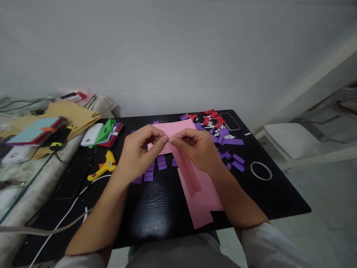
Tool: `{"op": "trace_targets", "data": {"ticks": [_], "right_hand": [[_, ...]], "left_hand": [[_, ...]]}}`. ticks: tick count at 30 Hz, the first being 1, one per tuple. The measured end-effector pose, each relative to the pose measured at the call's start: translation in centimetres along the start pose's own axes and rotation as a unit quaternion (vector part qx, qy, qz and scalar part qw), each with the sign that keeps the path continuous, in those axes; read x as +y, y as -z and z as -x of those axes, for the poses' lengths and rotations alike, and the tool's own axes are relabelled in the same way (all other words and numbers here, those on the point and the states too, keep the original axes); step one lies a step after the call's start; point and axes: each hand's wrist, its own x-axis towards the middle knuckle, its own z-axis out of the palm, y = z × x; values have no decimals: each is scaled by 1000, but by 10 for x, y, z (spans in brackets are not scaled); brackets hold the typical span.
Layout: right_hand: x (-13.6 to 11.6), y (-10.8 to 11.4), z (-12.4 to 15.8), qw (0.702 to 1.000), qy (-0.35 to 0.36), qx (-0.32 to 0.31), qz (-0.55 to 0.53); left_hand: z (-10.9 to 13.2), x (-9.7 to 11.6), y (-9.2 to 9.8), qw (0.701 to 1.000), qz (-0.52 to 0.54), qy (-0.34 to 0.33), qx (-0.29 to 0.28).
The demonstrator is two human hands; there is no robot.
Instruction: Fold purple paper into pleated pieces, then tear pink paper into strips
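Over the middle of the black table, my left hand [146, 150] and my right hand [198, 149] meet, thumbs and fingers pinched at the top end of a narrow pink paper strip [188, 173]. The strip hangs down toward me and looks folded lengthwise. Beneath it lies a larger sheet of pink paper [202, 193] with a notched lower edge. Another pink sheet [178, 126] lies behind my hands, partly hidden by them. Purple paper pieces [149, 173] with fold lines are spread under and beside my left wrist.
Left of my arm are a yellow glue gun [104, 166], a dark phone [72, 178], a white cable [69, 210] and coloured paper bundles [110, 132]. Red scraps [214, 118], purple scraps [238, 163] and a ring [261, 171] lie right. A white stool [290, 139] stands beyond the table.
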Motion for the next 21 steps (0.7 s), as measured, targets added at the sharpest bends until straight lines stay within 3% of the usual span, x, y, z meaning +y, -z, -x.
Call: {"op": "trace_targets", "data": {"ticks": [4, 11, 17, 21], "right_hand": [[0, -1, 0, 1000, -3, 11, 10], [-1, 2, -1, 992, -66, -78, -76], [3, -1, 0, 993, -84, -54, -70], [4, -1, 0, 997, -58, -43, 7]], "left_hand": [[0, -1, -2, 999, -18, -13, 25], [-1, -2, -2, 999, 2, 6, 43], [-2, -2, -1, 998, 21, 27, 46], [-1, -2, -3, 996, 72, 45, 8]]}}
